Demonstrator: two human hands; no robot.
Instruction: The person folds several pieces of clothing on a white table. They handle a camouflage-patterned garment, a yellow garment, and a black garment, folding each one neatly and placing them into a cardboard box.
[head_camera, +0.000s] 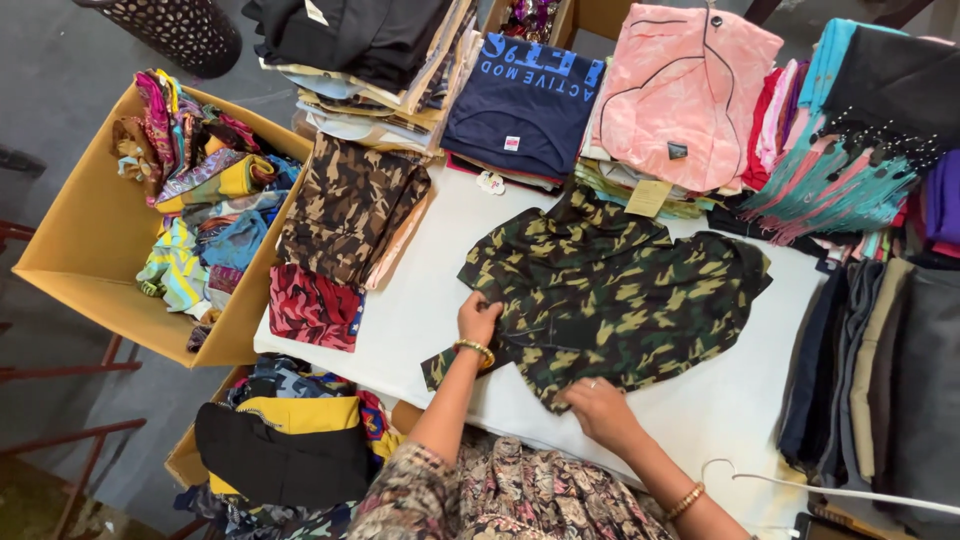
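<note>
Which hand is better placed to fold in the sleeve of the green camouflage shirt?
Probably the left hand: it already grips the green camouflage shirt at the sleeve edge. The right hand lies flat on the hem, away from that sleeve.

Matt cloth camouflage shirt (610, 300), cardboard box (85, 240)

A garment shop or clothing sorting room: a white tabletop (420, 300) is ringed with stacks of folded clothes, among them a navy shirt (525, 100), a pink top (685, 90) and dark trousers (880, 370). Cardboard boxes (85, 240) beside it brim with bright fabrics. A paper tag (648, 197) and a white hanger (800, 483) lie among the stock.
</note>
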